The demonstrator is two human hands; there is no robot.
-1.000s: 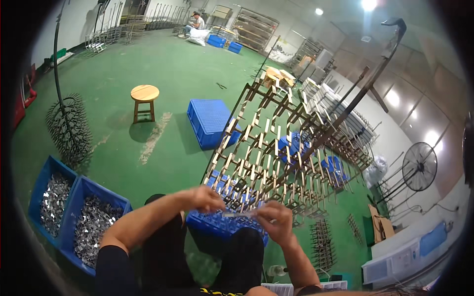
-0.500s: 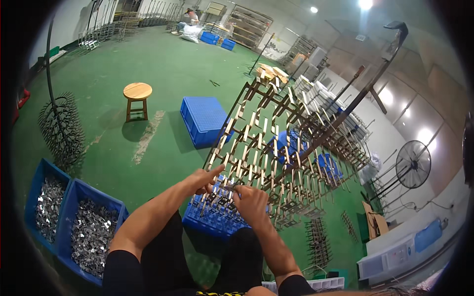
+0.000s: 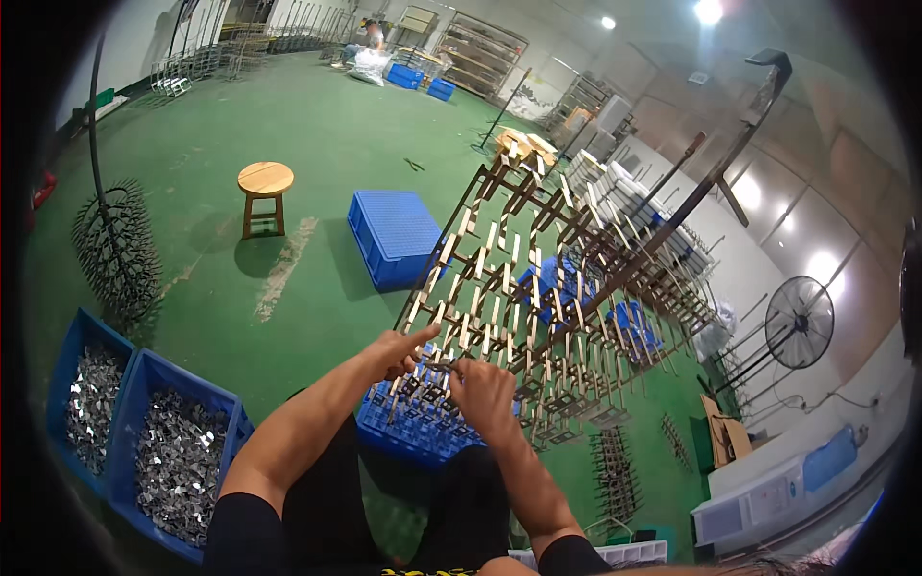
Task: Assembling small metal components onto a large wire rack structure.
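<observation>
Metal piece: the small, dark metal piece (image 3: 440, 366) lies between the two hands, at the right fingertips and just beside the left; its long axis seems to run sideways from hand to hand; too small to tell which end leads.
Right hand: the right hand (image 3: 483, 392) is closed, fingers curled, thumb and fingertips pinching the piece.
Left hand: on the left hand (image 3: 394, 355) the index finger stretches forward and right, the others curled; whether they grip the piece cannot be told.
Rack: the metal rack (image 3: 480, 257) starts just beyond both hands and spreads forward and right; its straight left edge runs forward from near the left index finger, and its pale strips point mostly forward.
Basket: a blue basket (image 3: 408, 444) sits below the hands.
Room: green floor (image 3: 331, 312) opens left of the left hand, as far as two blue bins (image 3: 182, 379) of metal bits.
Crate: a blue crate (image 3: 392, 226) stands ahead of the left hand, left of the rack.
Stool: a wooden stool (image 3: 265, 180) stands ahead and left, well apart.
</observation>
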